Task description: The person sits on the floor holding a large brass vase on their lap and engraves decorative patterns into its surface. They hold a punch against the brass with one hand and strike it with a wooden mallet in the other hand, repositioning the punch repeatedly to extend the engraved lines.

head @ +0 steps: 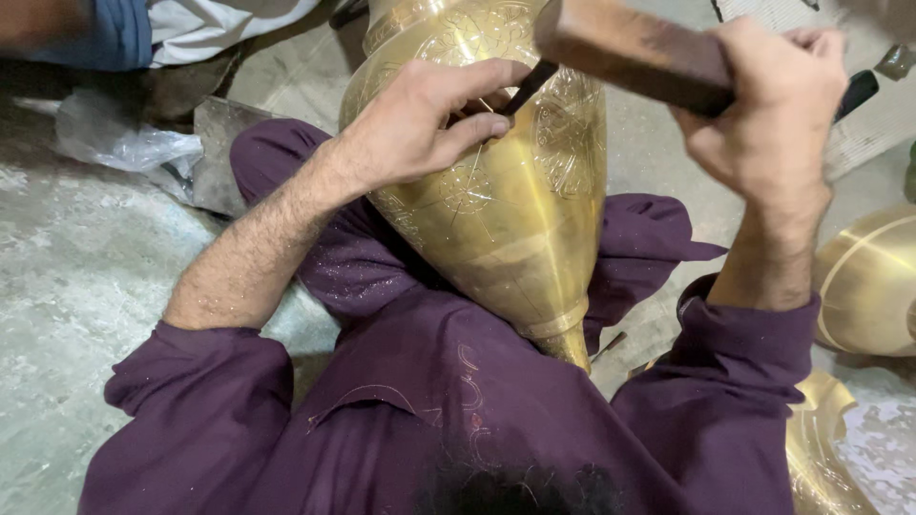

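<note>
A large polished brass vase [515, 219], tapering to a narrow neck and engraved with round floral medallions, lies tilted across the person's lap on purple cloth. The left hand [429, 119] rests on it, fingers pinched around a thin dark metal chisel [528, 88] (its tip touches the engraving). The right hand [768, 105] grips a brown wooden mallet [630, 52] above.

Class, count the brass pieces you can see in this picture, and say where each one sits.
3. A large engraved brass vase lies across the person's lap; a rounded brass piece sits at the right edge; a brass rim shows bottom right. Others may be out of frame.
</note>
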